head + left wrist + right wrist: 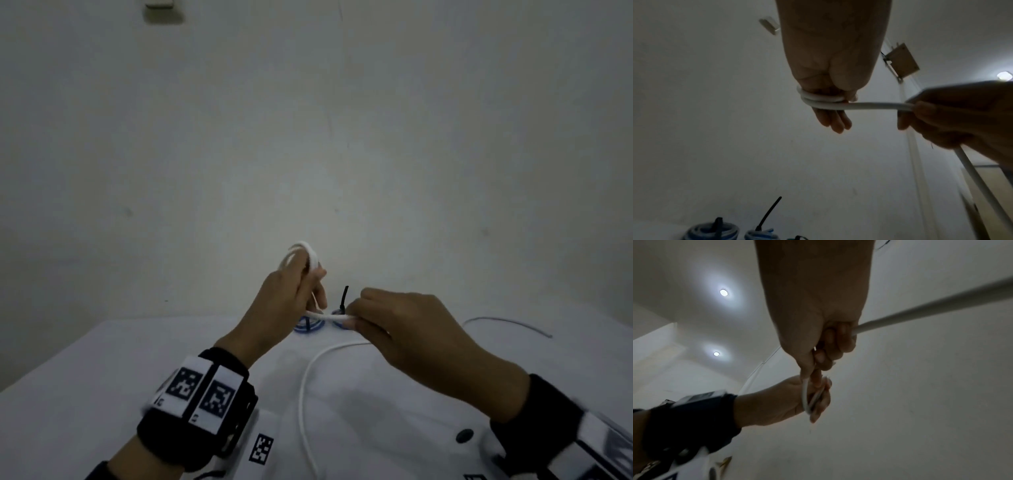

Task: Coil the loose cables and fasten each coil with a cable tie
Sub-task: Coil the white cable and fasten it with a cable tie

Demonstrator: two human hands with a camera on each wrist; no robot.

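The left hand (291, 301) is holding the coil (303, 255) while the right hand (404, 329) is pinching the cable (308, 394); slack grip could be unravelling the loops.

- The right hand (818, 331) reaches down from the top edge, its fingers (835, 344) curled round a white cable (931, 305).
- From the right hand, the cable runs away to the upper right edge.
- Just below the right hand, the left hand (785, 402) holds white loops (807, 400) of the same cable.
- A black wristband (688, 423) sits behind the left hand.
- Two ceiling lights (723, 292) glow left of the right hand.
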